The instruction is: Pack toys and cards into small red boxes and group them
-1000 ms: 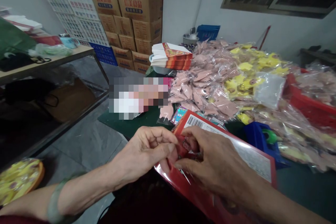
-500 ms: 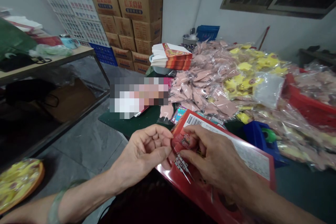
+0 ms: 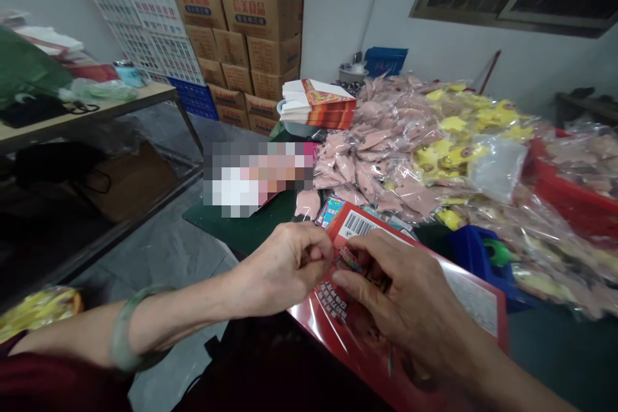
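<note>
A glossy red printed box (image 3: 333,351), with white lettering and a barcode on a pale panel, lies in front of me at the table's near edge. My left hand (image 3: 297,267) is closed at the box's left edge, thumb and fingers pinched together. Whatever they pinch is too small or hidden to name. Over the top face of the box, my right hand (image 3: 393,290) is curved, its thumb and forefinger apart with the box's print showing between them. Its other fingers are partly hidden. A green bangle (image 3: 130,328) circles my left wrist.
Bagged pink and yellow star-like pieces (image 3: 386,148) are heaped on the dark green table (image 3: 255,228). Around them are a blue bin (image 3: 476,264) with a green roll, a red basket (image 3: 555,174) and stacked red-and-white cartons (image 3: 318,106). Cardboard boxes (image 3: 263,13) stand behind.
My left fingers have closed into a tighter pinch and the hand has shifted slightly right. The left forearm is higher. My right hand stays over the box, with little change.
</note>
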`<state>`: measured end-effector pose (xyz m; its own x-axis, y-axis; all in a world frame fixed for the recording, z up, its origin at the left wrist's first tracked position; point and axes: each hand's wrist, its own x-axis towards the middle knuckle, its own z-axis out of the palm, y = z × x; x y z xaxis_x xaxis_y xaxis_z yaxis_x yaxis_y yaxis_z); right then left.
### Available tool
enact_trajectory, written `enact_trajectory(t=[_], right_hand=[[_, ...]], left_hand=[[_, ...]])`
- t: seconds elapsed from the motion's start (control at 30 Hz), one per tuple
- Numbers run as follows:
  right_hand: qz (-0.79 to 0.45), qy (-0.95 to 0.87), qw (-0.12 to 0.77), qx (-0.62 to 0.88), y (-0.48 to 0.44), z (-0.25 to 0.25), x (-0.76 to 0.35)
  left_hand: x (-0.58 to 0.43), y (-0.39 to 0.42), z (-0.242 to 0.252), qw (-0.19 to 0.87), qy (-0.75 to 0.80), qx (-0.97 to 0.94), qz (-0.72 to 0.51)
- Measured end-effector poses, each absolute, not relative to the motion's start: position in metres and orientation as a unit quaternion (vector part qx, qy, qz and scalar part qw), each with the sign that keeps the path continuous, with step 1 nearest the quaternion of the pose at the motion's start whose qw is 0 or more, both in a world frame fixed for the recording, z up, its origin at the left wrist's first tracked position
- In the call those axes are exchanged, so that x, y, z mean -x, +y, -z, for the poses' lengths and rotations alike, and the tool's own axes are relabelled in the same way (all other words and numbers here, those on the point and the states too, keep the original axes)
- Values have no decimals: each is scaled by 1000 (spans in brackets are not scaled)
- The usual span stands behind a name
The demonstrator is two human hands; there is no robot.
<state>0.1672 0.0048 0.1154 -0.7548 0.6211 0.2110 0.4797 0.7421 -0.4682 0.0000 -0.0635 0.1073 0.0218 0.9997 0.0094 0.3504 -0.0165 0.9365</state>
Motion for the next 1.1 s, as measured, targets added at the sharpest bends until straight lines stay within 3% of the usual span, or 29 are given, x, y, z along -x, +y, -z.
enact_trajectory(t=[0.37,0.7,0.9,1.03,1.1], right_hand=[[-379,-858,166,304,-3,-125,-158],[-398,-855,193,272,-3,-110,-150],[-191,-905,322,201,-7,-96,-153],[-72,-916,372,128,-8,-89,-154],[-27,-921,375,99,-8,-88,-156]], left_hand=[[-5,-74,-106,323,545,-550,-544],[-5,-77,-99,419,508,-481,-578],[6,-92,-110,437,570,-406,-565],[7,-101,-111,599,548,-390,-435],[5,-101,-109,635,525,-365,-434]])
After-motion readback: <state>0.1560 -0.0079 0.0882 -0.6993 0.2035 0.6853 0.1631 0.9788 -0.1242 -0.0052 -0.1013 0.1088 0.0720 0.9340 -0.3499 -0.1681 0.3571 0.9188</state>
